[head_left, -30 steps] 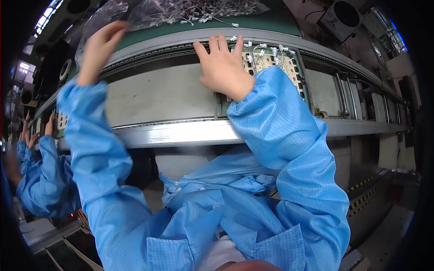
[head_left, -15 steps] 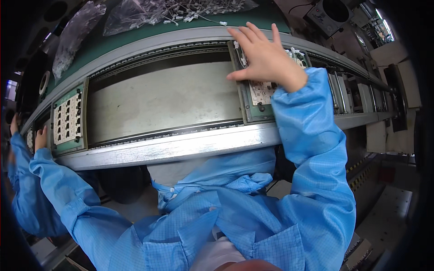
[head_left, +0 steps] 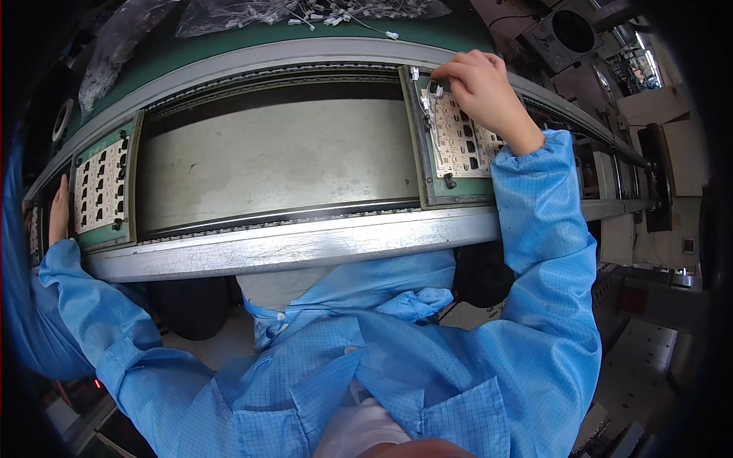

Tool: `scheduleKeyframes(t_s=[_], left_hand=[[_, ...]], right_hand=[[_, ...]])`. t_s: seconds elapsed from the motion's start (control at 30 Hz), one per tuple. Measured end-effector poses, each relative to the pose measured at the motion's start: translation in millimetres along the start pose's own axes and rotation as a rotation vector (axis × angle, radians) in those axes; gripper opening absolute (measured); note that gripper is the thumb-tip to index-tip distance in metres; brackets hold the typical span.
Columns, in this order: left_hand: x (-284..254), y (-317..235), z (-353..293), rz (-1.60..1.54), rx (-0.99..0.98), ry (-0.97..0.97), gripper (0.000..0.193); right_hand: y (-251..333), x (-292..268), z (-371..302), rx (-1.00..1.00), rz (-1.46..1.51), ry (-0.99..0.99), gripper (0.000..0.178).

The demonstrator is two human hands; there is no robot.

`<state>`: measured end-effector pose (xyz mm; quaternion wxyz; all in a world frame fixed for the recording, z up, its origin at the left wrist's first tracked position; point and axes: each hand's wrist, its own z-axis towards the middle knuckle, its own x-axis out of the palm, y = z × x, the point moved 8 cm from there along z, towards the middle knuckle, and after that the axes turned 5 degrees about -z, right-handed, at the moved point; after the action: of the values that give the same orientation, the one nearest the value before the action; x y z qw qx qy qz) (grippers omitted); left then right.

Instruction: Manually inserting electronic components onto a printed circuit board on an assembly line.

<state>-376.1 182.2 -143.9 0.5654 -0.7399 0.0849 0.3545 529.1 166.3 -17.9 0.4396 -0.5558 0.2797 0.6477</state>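
Observation:
At the far left, my left hand (head_left: pixel 59 212) is open, its fingers extended along the outer edge of a framed green carrier. That carrier holds a pale circuit board (head_left: pixel 100 185) with rows of black parts. Over the top of a second carrier (head_left: pixel 466 191), on the right, my right hand (head_left: pixel 482 85) is closed, fingertips bent down near its upper edge. Whatever is between those fingertips is too small to make out. Short wires with white connectors (head_left: pixel 426 104) lie along the left side of that pale board (head_left: pixel 458 145), which my hand and sleeve partly cover.
Both carriers sit on a conveyor with metal rails (head_left: pixel 305 244) and a grey plate (head_left: pixel 282 164) between them. Beyond the far rail, white-ended wires (head_left: pixel 343 11) and plastic bags (head_left: pixel 229 19) lie on a green surface. A blue-sleeved person (head_left: pixel 38 320) is close on my left.
My right hand has gone from spread fingers to curled ones and shifted right, uncovering more of the board. My left hand and the left carrier appear slightly further left and lower.

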Motion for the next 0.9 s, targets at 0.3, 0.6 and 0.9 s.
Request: scheduleKeyframes(t_s=[0.3, 0.6, 0.9], left_hand=[[-37, -15, -21, 0.182, 0.043, -0.133, 0.086], [-32, -31, -54, 0.328, 0.04, -0.238, 0.095], [71, -118, -127, 0.26, 0.034, 0.065, 0.093]], right_hand=[[-16, 15, 2, 0.144, 0.11, 0.042, 0.032], [-20, 14, 19, 0.321, 0.23, 0.024, 0.03], [15, -3, 12, 0.297, -0.03, -0.051, 0.047]])
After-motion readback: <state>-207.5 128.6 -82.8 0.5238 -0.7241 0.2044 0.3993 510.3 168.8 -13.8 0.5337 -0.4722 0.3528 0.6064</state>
